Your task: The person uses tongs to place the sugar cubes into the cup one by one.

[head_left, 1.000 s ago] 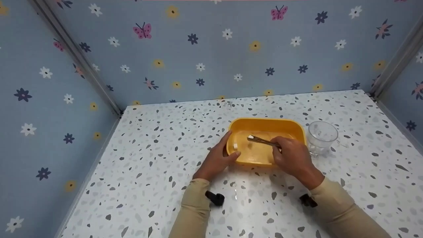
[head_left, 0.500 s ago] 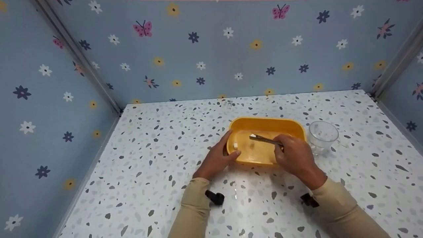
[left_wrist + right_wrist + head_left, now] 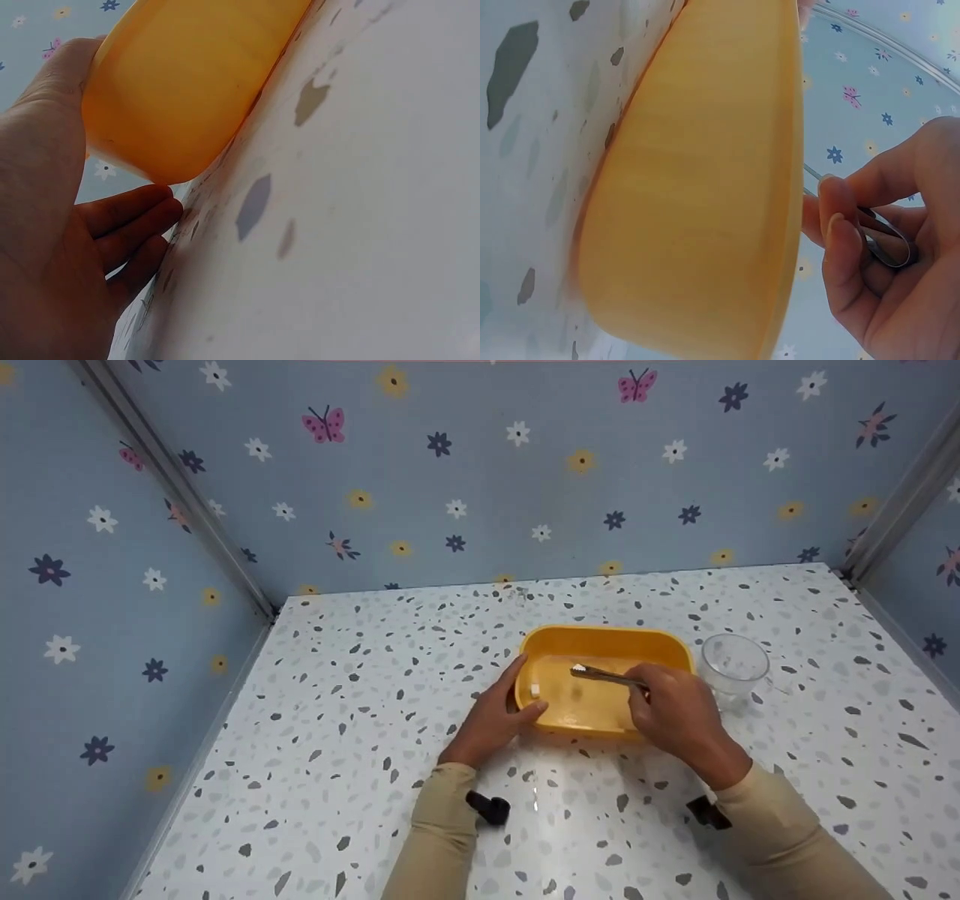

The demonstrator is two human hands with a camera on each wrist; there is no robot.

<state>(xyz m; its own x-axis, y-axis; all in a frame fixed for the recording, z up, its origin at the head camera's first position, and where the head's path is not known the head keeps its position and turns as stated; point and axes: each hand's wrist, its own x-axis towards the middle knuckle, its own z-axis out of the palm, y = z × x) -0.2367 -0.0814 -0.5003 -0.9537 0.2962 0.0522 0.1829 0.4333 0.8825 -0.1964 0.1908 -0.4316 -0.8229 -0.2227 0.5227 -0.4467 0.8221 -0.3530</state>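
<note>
My left hand (image 3: 491, 724) holds the left end of a yellow plastic tub (image 3: 607, 639), thumb over the near rim and fingers along its outer side. In the left wrist view, several fingertips reach the tub's lower corner. My right hand (image 3: 675, 712) grips small metal tongs (image 3: 611, 676), whose looped end (image 3: 900, 247) shows in the palm in the right wrist view. A small white cube (image 3: 580, 668) sits between the tongs' tips, over the inside of the tub. Another white cube (image 3: 535, 689) lies on the tub's floor near its left wall.
Right of the tub stands a clear glass cup (image 3: 735, 664) with a handle, close to my right hand. The speckled white table (image 3: 360, 697) runs back to a blue flowered wall (image 3: 487, 472), with side walls at left and right.
My right hand has moved slightly to the right, taking the tongs and the white cube with it. The left hand and the tub keep their places.
</note>
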